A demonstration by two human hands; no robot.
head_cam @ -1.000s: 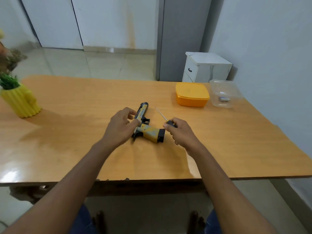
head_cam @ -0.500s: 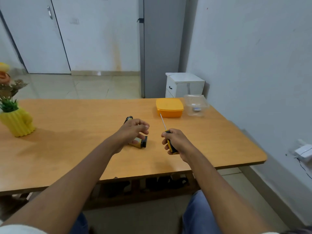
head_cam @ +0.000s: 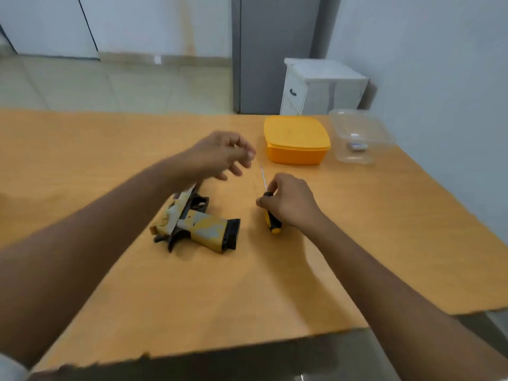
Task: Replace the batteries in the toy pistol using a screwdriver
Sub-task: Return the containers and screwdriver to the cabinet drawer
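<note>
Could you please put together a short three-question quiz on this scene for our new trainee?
1. True or false: the left hand grips the toy pistol.
2. Which hand holds the screwdriver?
3. The lidded orange box stands: A) beside the clear container, B) inside it, C) on the pistol.

Key:
1. False: the left hand hovers above the table, holding nothing, and the pistol lies flat.
2. The right hand, with the shaft pointing away from the person.
3. A.
</note>
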